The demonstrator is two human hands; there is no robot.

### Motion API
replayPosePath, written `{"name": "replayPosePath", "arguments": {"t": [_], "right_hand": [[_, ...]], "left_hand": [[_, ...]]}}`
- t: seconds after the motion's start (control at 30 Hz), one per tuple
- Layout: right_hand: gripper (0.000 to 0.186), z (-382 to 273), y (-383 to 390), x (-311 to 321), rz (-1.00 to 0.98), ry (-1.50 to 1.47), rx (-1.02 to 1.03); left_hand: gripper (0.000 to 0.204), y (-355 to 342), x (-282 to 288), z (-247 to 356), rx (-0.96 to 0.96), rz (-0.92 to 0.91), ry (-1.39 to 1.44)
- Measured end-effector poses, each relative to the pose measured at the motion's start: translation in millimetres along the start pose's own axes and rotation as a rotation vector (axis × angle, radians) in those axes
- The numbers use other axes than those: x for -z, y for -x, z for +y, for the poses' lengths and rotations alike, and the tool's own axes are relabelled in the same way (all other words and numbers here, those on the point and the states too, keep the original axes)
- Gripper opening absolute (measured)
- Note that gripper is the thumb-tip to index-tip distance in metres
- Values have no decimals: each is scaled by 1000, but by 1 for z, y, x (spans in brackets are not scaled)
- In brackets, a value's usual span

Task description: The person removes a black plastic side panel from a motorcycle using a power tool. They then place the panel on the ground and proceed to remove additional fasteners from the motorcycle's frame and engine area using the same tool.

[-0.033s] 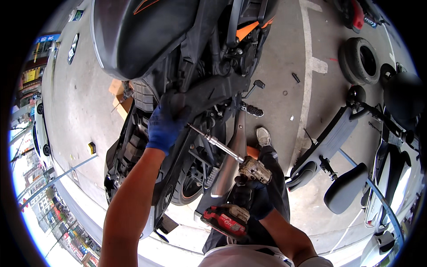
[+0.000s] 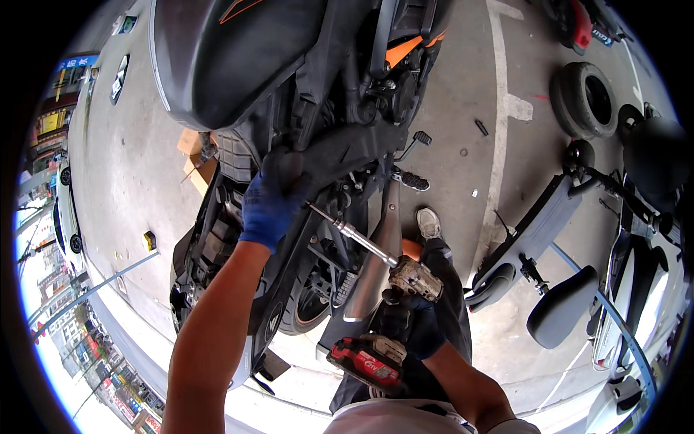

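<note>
The left forearm stretched forward, its blue-gloved left hand (image 2: 267, 210) against the black cover (image 2: 350, 150) of the motorcycle (image 2: 246, 65); I could not tell whether those fingers gripped. The right arm bent low, right hand (image 2: 425, 329) fingers wrapped around the power driver (image 2: 416, 280), whose long extension bar (image 2: 365, 243) slanted toward the motorcycle. Beyond sat cardboard boxes (image 2: 202, 176), contents hidden.

The motorbike (image 2: 238, 65) here stands with boxes (image 2: 204, 176) to its left, a tire (image 2: 567, 105) well off to its right, the drill (image 2: 416, 279) right of its wheel (image 2: 290, 315).
</note>
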State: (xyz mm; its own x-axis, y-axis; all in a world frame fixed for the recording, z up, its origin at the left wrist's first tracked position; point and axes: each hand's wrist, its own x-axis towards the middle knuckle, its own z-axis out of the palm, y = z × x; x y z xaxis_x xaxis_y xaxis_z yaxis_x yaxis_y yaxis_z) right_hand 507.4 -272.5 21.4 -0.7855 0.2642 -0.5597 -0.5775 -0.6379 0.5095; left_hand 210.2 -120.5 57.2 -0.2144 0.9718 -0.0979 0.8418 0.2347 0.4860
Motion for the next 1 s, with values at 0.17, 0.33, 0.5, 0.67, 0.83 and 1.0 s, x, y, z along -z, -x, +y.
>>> {"name": "replayPosePath", "arguments": {"t": [0.17, 0.33, 0.5, 0.67, 0.83, 1.0], "right_hand": [[30, -11, 13, -19, 60, 208, 5], [32, -38, 24, -11, 85, 365, -104], [32, -31, 22, -18, 104, 347, -12], [31, -32, 18, -5, -126, 302, -69], [31, -29, 14, -4, -74, 262, -41], [30, -37, 13, 14, -149, 253, -56]], "left_hand": [[50, -2, 2, -4, 16, -4, -41], [51, -1, 4, -1, 19, -20, -40], [52, -2, 0, -4, 5, 14, -70], [54, -3, -2, -6, 12, 7, -96], [56, -1, -7, -12, 70, -8, 61], [56, -3, -1, 0, 61, -17, -108]]}}
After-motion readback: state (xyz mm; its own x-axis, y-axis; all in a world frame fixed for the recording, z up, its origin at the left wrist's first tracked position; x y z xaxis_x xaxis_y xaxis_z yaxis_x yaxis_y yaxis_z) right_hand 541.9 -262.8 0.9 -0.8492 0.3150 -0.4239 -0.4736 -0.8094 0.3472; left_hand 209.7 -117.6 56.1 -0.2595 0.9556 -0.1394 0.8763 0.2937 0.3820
